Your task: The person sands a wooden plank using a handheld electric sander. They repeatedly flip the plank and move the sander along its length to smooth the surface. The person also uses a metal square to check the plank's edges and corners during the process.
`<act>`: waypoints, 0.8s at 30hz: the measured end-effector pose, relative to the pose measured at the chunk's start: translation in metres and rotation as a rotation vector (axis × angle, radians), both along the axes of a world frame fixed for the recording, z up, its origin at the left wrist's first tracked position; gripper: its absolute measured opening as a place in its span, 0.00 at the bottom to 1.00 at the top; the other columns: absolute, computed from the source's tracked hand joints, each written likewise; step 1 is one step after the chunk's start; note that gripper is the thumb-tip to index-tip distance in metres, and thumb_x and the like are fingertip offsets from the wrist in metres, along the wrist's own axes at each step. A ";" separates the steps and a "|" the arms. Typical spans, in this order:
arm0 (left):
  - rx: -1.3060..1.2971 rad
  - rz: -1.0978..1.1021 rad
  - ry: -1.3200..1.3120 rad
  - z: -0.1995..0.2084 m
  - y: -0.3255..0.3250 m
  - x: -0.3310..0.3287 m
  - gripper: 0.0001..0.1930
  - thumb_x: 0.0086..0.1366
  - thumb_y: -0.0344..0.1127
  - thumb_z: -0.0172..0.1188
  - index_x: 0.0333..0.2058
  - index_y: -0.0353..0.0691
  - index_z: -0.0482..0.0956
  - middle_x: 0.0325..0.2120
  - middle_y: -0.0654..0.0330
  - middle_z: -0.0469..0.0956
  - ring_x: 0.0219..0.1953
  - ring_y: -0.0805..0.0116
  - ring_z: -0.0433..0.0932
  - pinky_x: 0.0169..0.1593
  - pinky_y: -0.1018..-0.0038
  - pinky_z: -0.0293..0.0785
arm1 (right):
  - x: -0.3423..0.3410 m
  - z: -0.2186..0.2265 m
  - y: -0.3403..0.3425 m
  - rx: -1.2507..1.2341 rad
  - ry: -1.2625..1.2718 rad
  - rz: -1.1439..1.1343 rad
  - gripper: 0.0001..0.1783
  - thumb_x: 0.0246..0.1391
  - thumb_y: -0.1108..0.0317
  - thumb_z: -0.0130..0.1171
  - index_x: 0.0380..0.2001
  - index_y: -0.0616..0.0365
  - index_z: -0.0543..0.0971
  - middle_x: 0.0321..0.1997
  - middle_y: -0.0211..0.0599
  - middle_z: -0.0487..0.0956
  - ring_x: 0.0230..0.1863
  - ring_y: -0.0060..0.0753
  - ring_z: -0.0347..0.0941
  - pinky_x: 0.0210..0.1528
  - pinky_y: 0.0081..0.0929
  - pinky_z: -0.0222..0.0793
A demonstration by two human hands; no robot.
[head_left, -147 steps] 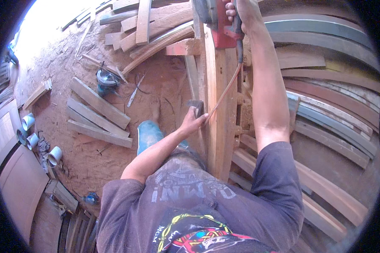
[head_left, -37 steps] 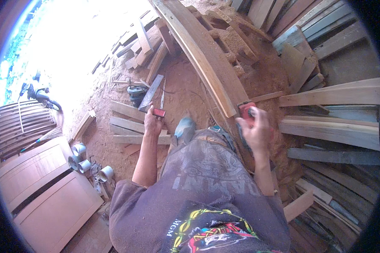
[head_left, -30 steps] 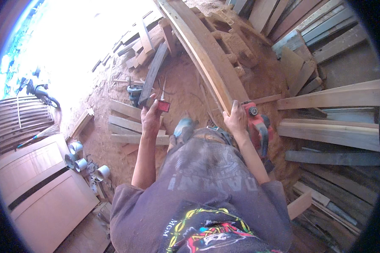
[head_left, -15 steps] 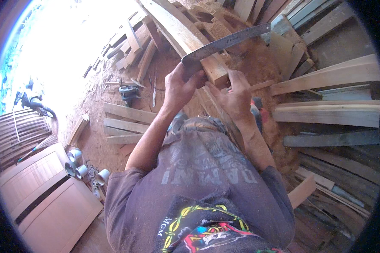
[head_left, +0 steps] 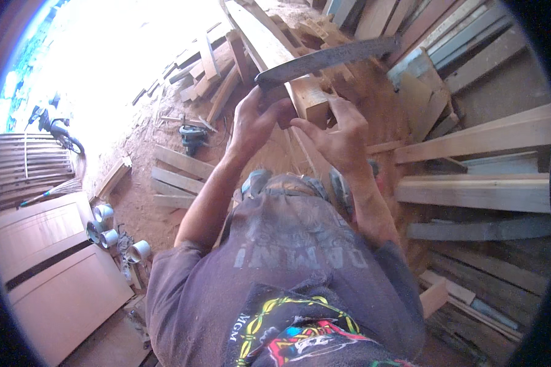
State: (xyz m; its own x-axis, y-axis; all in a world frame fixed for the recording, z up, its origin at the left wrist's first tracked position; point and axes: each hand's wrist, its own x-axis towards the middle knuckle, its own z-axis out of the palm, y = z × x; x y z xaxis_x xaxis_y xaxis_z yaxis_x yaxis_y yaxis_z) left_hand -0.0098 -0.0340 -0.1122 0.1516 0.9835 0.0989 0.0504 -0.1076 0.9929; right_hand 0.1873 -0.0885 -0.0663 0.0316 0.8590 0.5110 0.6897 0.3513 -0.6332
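A long grey blade that looks like a handsaw [head_left: 330,61] lies crosswise over a squared wooden beam [head_left: 304,92], close to the beam's near end. My left hand [head_left: 257,122] is closed at the saw's left end, where the dark handle is mostly hidden by my fingers. The blade reaches to the right, past the beam. On the beam's right side, my right hand [head_left: 343,131] grips its near end, fingers against the side face and thumb pointing left below the end. The beam runs away toward the bright upper left.
Planks [head_left: 471,192] are stacked along the right. Offcuts [head_left: 223,92] lie in a heap ahead on the left. A power tool [head_left: 193,137] sits on the sawdust-covered ground near short boards [head_left: 177,177]. Panelled doors [head_left: 67,293], white cups [head_left: 109,237] and a motorbike [head_left: 58,128] are at the left.
The view has shifted slightly, so the beam end and right hand appear a little further right. The saw still crosses the beam, and both hands keep their grips.
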 end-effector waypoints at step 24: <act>-0.284 0.677 -0.659 -0.142 -0.079 -0.103 0.12 0.73 0.29 0.65 0.54 0.41 0.80 0.45 0.62 0.84 0.43 0.67 0.86 0.46 0.69 0.85 | -0.023 0.092 0.084 0.213 0.117 0.093 0.37 0.53 0.39 0.78 0.45 0.67 0.86 0.38 0.48 0.89 0.39 0.38 0.89 0.42 0.33 0.84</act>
